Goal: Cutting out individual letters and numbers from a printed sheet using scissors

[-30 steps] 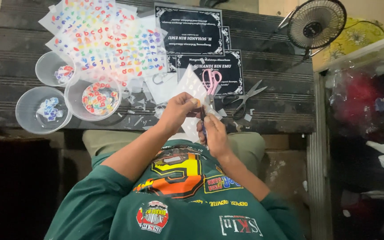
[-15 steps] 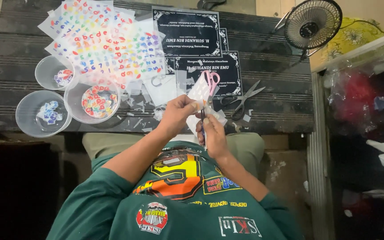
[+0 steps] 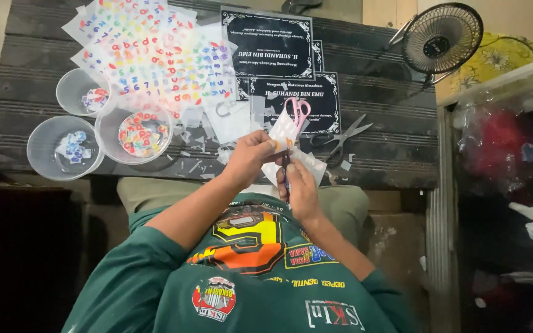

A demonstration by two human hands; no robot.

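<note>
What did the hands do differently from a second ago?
Hardly anything changed. The left hand still pinches the small clear bag, lifted a touch higher, and the right hand stays just below it, touching the bag beneath. Nothing was picked up or let go. The pink scissors, grey scissors, three cups and sticker sheets stayed put.

Small craft workshop: dark slatted bench (image 3: 390, 157) carrying sticker sheets (image 3: 149, 55), plastic tubs (image 3: 63, 148), scissors (image 3: 340, 139), black plaques (image 3: 266, 43).

Left hand (image 3: 251, 154) and right hand (image 3: 300, 188) on a clear sticker sheet (image 3: 284, 131) (pink-handled scissors (image 3: 297, 112) just behind).
</note>
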